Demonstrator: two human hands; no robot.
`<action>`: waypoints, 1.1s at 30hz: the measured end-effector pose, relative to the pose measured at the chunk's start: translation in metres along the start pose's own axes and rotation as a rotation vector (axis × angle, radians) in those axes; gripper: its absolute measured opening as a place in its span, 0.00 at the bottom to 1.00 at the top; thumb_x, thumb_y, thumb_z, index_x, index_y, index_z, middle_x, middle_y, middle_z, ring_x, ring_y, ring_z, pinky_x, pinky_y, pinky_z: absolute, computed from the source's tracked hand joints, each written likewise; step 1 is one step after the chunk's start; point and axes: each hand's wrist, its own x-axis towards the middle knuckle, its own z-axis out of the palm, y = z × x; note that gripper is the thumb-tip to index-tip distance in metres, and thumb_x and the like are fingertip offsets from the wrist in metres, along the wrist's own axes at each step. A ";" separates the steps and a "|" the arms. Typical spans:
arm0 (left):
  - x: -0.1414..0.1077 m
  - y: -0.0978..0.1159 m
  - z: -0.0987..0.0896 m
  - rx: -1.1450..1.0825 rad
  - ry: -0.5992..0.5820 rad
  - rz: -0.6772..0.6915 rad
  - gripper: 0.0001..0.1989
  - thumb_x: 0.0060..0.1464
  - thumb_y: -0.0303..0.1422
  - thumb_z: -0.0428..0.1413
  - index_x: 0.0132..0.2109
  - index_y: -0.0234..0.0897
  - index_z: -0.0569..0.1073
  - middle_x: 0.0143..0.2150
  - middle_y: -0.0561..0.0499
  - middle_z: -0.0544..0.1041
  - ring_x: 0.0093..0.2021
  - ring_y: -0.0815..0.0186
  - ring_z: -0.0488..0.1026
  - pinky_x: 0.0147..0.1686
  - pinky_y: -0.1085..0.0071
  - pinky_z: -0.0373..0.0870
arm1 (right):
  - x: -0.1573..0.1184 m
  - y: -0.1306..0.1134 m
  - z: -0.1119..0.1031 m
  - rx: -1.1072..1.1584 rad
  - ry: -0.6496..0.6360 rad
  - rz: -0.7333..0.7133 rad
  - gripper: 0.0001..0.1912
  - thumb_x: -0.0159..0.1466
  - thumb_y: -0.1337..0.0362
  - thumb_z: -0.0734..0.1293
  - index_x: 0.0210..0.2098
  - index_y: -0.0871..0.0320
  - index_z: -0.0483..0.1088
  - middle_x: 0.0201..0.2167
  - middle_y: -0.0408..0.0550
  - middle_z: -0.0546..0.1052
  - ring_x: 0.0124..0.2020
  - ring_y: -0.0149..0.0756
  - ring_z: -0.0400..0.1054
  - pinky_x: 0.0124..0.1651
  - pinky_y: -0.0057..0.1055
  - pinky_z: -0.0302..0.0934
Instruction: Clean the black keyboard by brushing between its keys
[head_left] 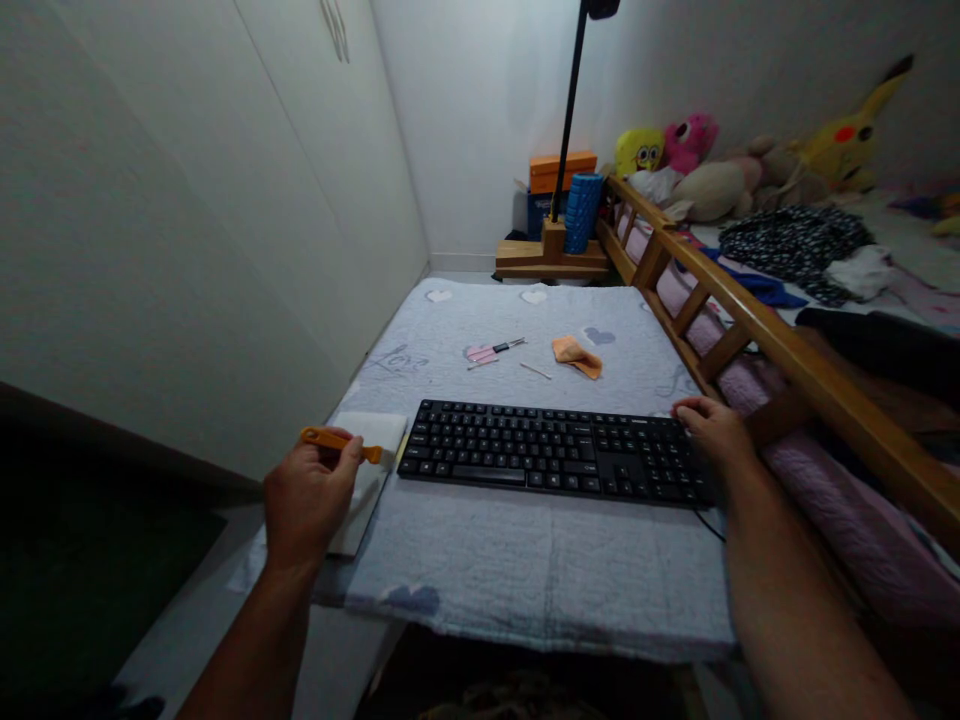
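A black keyboard (525,450) lies across the cloth-covered table. My left hand (311,495) is closed on a small orange brush (330,440), its pale bristles pointing right, just off the keyboard's left end. Below the brush is a white pad (367,500) at the table's left edge. At the keyboard's upper right corner, my right hand (712,430) has its thumb and fingers pressed together near the edge; what they hold, if anything, is hidden. Beyond the keyboard lie an orange cloth (577,356), a cotton swab (535,371) and a pink and black tool (496,350).
A wooden bed rail (750,320) runs along the right side, with plush toys and clothes behind it. White cabinet doors (225,200) stand at the left. A wooden stand (553,255) with a black pole and a blue roller (582,212) are beyond the table.
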 end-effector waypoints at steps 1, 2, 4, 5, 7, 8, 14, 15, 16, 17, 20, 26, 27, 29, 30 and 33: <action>0.001 0.000 -0.003 0.001 0.010 0.007 0.18 0.51 0.51 0.56 0.37 0.41 0.77 0.30 0.47 0.81 0.35 0.53 0.80 0.36 0.63 0.71 | 0.001 0.000 -0.001 -0.008 -0.018 -0.001 0.13 0.48 0.55 0.66 0.26 0.57 0.76 0.24 0.47 0.78 0.30 0.43 0.71 0.36 0.36 0.63; 0.001 0.001 -0.006 -0.007 0.015 0.014 0.18 0.51 0.51 0.56 0.36 0.41 0.77 0.30 0.47 0.81 0.35 0.53 0.79 0.36 0.63 0.71 | 0.003 -0.001 -0.003 -0.015 -0.044 0.000 0.13 0.47 0.54 0.67 0.26 0.57 0.77 0.25 0.47 0.78 0.31 0.44 0.71 0.36 0.37 0.63; 0.000 0.003 -0.011 -0.041 0.015 0.028 0.18 0.51 0.51 0.56 0.36 0.41 0.77 0.31 0.48 0.81 0.35 0.54 0.79 0.37 0.63 0.71 | 0.007 -0.002 -0.006 -0.018 -0.117 0.001 0.14 0.47 0.54 0.68 0.27 0.57 0.77 0.26 0.48 0.79 0.31 0.44 0.72 0.37 0.37 0.63; -0.001 0.005 -0.012 -0.060 0.009 0.037 0.17 0.52 0.50 0.57 0.36 0.41 0.77 0.31 0.48 0.81 0.36 0.54 0.79 0.37 0.63 0.71 | 0.009 -0.003 -0.008 -0.017 -0.154 0.008 0.14 0.47 0.54 0.69 0.27 0.57 0.77 0.26 0.48 0.79 0.31 0.44 0.72 0.37 0.37 0.63; -0.005 0.009 -0.014 -0.092 0.000 0.053 0.17 0.52 0.50 0.57 0.36 0.42 0.78 0.31 0.49 0.81 0.36 0.55 0.79 0.38 0.63 0.71 | 0.012 -0.007 -0.013 -0.022 -0.226 0.033 0.13 0.48 0.55 0.69 0.29 0.58 0.77 0.27 0.48 0.79 0.31 0.43 0.71 0.36 0.37 0.63; -0.007 0.011 -0.015 -0.110 -0.008 0.065 0.17 0.53 0.50 0.58 0.36 0.42 0.78 0.31 0.50 0.80 0.36 0.55 0.79 0.38 0.64 0.71 | 0.014 -0.009 -0.015 -0.034 -0.262 0.048 0.13 0.49 0.56 0.69 0.29 0.58 0.77 0.27 0.48 0.79 0.30 0.42 0.71 0.35 0.36 0.63; -0.024 0.028 -0.010 -0.245 -0.065 0.243 0.15 0.58 0.48 0.56 0.38 0.41 0.75 0.35 0.50 0.79 0.37 0.59 0.77 0.42 0.66 0.72 | -0.001 -0.052 -0.022 -0.189 -0.205 -0.115 0.05 0.52 0.64 0.68 0.27 0.56 0.76 0.28 0.50 0.81 0.32 0.44 0.74 0.38 0.37 0.65; -0.027 0.032 -0.008 -0.268 -0.087 0.263 0.15 0.60 0.47 0.56 0.38 0.41 0.75 0.35 0.50 0.79 0.37 0.60 0.77 0.42 0.66 0.72 | -0.013 -0.064 -0.019 -0.197 -0.190 -0.168 0.06 0.54 0.63 0.68 0.30 0.56 0.77 0.29 0.50 0.81 0.33 0.44 0.75 0.40 0.37 0.66; -0.031 0.037 -0.007 -0.286 -0.107 0.278 0.15 0.61 0.47 0.55 0.38 0.40 0.75 0.35 0.50 0.78 0.37 0.60 0.76 0.42 0.66 0.72 | -0.028 -0.078 -0.015 -0.189 -0.185 -0.223 0.07 0.56 0.62 0.68 0.33 0.55 0.78 0.31 0.50 0.82 0.35 0.44 0.76 0.41 0.38 0.66; -0.035 0.042 -0.004 -0.309 -0.115 0.296 0.14 0.62 0.46 0.55 0.38 0.40 0.75 0.35 0.50 0.77 0.37 0.61 0.76 0.41 0.66 0.72 | -0.046 -0.093 -0.009 -0.158 -0.213 -0.287 0.09 0.58 0.62 0.67 0.35 0.54 0.79 0.34 0.50 0.83 0.37 0.44 0.76 0.43 0.38 0.67; -0.050 0.059 0.006 -0.351 -0.187 0.365 0.12 0.62 0.43 0.55 0.39 0.41 0.76 0.35 0.50 0.78 0.37 0.61 0.76 0.40 0.67 0.72 | -0.109 -0.138 0.018 -0.051 -0.446 -0.492 0.10 0.63 0.64 0.65 0.39 0.53 0.79 0.36 0.48 0.83 0.37 0.42 0.77 0.43 0.37 0.68; -0.082 0.084 0.029 -0.418 -0.290 0.438 0.07 0.61 0.37 0.57 0.41 0.42 0.78 0.36 0.50 0.81 0.36 0.61 0.79 0.38 0.67 0.74 | -0.195 -0.182 0.077 0.157 -0.614 -0.635 0.18 0.63 0.72 0.65 0.51 0.53 0.76 0.38 0.48 0.82 0.38 0.39 0.75 0.43 0.35 0.69; -0.085 0.087 0.031 -0.422 -0.294 0.461 0.06 0.61 0.37 0.56 0.40 0.43 0.78 0.35 0.50 0.81 0.35 0.62 0.78 0.37 0.67 0.74 | -0.200 -0.183 0.083 0.182 -0.602 -0.641 0.17 0.63 0.73 0.65 0.48 0.53 0.76 0.39 0.48 0.82 0.38 0.39 0.75 0.43 0.35 0.69; -0.089 0.090 0.034 -0.426 -0.302 0.503 0.06 0.61 0.36 0.56 0.37 0.43 0.77 0.33 0.50 0.80 0.34 0.63 0.78 0.36 0.68 0.73 | -0.202 -0.180 0.091 0.206 -0.557 -0.625 0.15 0.61 0.75 0.64 0.43 0.53 0.76 0.38 0.48 0.82 0.39 0.40 0.76 0.43 0.35 0.68; -0.090 0.091 0.035 -0.435 -0.315 0.531 0.06 0.61 0.37 0.57 0.37 0.43 0.77 0.32 0.50 0.80 0.34 0.63 0.77 0.36 0.68 0.73 | -0.201 -0.178 0.092 0.204 -0.533 -0.621 0.13 0.61 0.74 0.64 0.40 0.53 0.75 0.37 0.48 0.81 0.38 0.41 0.75 0.42 0.34 0.68; -0.085 0.090 0.035 -0.491 -0.388 0.624 0.05 0.59 0.37 0.59 0.39 0.42 0.77 0.36 0.49 0.81 0.37 0.62 0.78 0.39 0.67 0.74 | -0.192 -0.175 0.090 0.194 -0.459 -0.625 0.08 0.62 0.71 0.64 0.36 0.53 0.73 0.34 0.47 0.79 0.35 0.41 0.74 0.39 0.34 0.66</action>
